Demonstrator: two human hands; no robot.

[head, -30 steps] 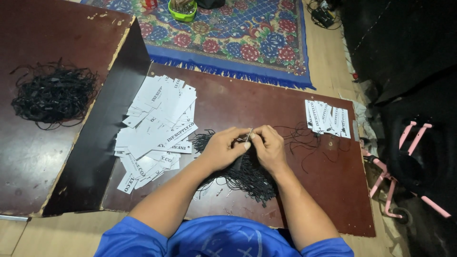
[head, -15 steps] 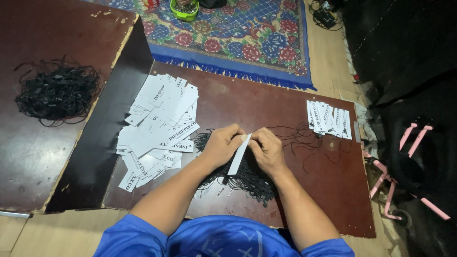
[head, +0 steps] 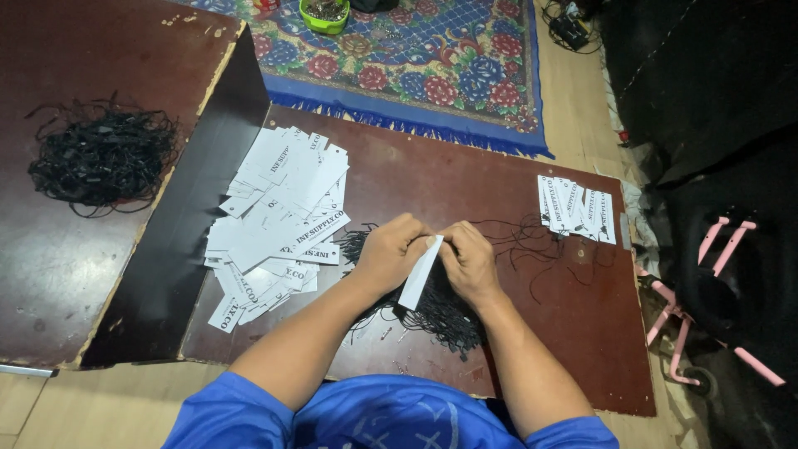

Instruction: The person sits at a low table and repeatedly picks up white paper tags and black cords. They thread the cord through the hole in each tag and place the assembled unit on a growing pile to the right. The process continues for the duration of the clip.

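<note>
Two hands meet at the middle of the brown board (head: pixel 499 191): the left hand (head: pixel 389 252) and the right hand (head: pixel 470 259) both pinch with closed fingertips the top end of one white paper tag (head: pixel 418 274), which hangs tilted toward seven o'clock. Under them lies one heap of black strings (head: pixel 440 316). At nine o'clock of the hands spreads one large pile of white tags (head: pixel 278 216), too many to count; at two o'clock sits one smaller row of tags (head: pixel 578 208). A second tangle of black strings (head: pixel 104 154) rests at ten o'clock, well apart.
</note>
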